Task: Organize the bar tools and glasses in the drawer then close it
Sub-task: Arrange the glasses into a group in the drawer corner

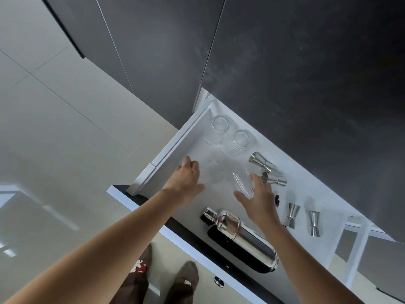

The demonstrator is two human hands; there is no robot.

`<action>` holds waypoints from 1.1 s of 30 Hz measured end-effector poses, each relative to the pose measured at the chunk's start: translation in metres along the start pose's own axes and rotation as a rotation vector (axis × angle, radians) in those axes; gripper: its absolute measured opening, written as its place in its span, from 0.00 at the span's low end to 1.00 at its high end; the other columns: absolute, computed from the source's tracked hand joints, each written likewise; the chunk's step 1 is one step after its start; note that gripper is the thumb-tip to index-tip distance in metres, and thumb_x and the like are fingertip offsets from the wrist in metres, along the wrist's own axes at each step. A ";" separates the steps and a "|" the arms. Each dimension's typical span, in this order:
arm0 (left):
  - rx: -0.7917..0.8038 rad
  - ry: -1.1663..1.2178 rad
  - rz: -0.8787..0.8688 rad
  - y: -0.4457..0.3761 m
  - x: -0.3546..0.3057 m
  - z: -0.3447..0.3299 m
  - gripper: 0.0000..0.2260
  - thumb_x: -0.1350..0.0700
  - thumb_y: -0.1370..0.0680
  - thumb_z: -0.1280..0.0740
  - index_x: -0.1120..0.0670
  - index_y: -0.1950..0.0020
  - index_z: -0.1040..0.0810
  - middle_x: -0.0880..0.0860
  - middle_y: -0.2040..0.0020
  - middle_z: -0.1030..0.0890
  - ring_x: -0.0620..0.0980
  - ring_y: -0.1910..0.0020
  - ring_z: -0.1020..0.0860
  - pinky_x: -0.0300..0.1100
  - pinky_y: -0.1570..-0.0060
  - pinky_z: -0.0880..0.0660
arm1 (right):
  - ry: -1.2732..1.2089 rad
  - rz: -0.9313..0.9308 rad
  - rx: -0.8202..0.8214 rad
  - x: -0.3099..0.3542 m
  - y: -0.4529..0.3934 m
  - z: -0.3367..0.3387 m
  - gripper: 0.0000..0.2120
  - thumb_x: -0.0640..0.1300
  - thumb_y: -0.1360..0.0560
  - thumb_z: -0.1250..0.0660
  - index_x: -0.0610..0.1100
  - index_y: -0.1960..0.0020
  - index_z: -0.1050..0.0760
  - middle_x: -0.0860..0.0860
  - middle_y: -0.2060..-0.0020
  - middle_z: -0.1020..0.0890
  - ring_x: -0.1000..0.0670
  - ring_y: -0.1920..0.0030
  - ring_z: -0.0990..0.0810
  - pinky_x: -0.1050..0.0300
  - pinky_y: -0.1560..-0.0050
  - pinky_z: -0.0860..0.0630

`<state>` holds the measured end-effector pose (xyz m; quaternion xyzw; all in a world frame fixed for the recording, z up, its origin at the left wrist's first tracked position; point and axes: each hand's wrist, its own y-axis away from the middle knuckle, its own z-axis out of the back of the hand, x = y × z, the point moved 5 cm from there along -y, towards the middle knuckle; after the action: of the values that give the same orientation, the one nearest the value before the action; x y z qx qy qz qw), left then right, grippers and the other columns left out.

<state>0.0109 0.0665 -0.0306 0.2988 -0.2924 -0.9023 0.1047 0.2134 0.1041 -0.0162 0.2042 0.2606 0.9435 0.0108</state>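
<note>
L hand [188, 174]: fingers wrapped round clear ribbed glass tumbler [211, 173], near white drawer's [168, 145] left wall.
R hand [258, 198]: fingers spread, touching 2nd ribbed tumbler [242, 182], grip unclear.
Handling: light, slick, fragile; hold by the sides.

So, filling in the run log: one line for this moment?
drawer open | left hand on glass | right hand on glass
</note>
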 end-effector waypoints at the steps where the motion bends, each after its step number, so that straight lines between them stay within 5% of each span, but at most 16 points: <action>1: -0.049 -0.028 -0.013 0.000 -0.001 0.006 0.22 0.53 0.22 0.34 0.61 0.32 0.35 0.58 0.35 0.36 0.60 0.39 0.29 0.52 0.39 0.26 | 0.014 0.009 -0.021 0.004 -0.001 0.002 0.29 0.49 0.28 0.29 0.44 0.31 0.35 0.38 0.39 0.29 0.41 0.44 0.25 0.52 0.48 0.28; 11: -0.289 -0.286 -0.071 -0.025 -0.022 0.040 0.21 0.54 0.23 0.32 0.62 0.35 0.34 0.60 0.38 0.30 0.59 0.39 0.31 0.47 0.44 0.26 | 0.184 0.222 -0.150 0.053 -0.019 -0.002 0.25 0.44 0.32 0.26 0.42 0.41 0.33 0.42 0.44 0.24 0.40 0.43 0.27 0.50 0.48 0.27; 24: -0.341 -0.366 -0.174 -0.049 -0.025 0.043 0.26 0.63 0.25 0.30 0.60 0.29 0.36 0.59 0.35 0.28 0.58 0.36 0.31 0.45 0.40 0.28 | 0.206 0.298 -0.266 0.084 -0.033 -0.015 0.24 0.39 0.32 0.28 0.44 0.39 0.32 0.42 0.43 0.29 0.40 0.45 0.28 0.48 0.49 0.23; 29: -0.341 -0.228 -0.188 -0.047 -0.025 0.042 0.33 0.60 0.27 0.27 0.59 0.27 0.40 0.60 0.31 0.33 0.59 0.34 0.32 0.48 0.37 0.28 | 0.052 0.300 -0.192 0.070 -0.029 -0.014 0.30 0.50 0.32 0.28 0.46 0.35 0.37 0.43 0.41 0.30 0.41 0.42 0.28 0.46 0.49 0.23; 33: -0.583 -0.219 -0.267 -0.010 -0.037 0.041 0.29 0.52 0.29 0.27 0.58 0.33 0.33 0.61 0.36 0.29 0.59 0.39 0.28 0.49 0.43 0.25 | -0.001 0.253 -0.217 0.032 -0.008 -0.004 0.27 0.58 0.26 0.36 0.43 0.34 0.34 0.42 0.40 0.27 0.43 0.40 0.28 0.48 0.45 0.26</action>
<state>0.0162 0.1074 0.0078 0.1932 0.0102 -0.9805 0.0349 0.1822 0.1134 -0.0110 0.2336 0.1296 0.9598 -0.0858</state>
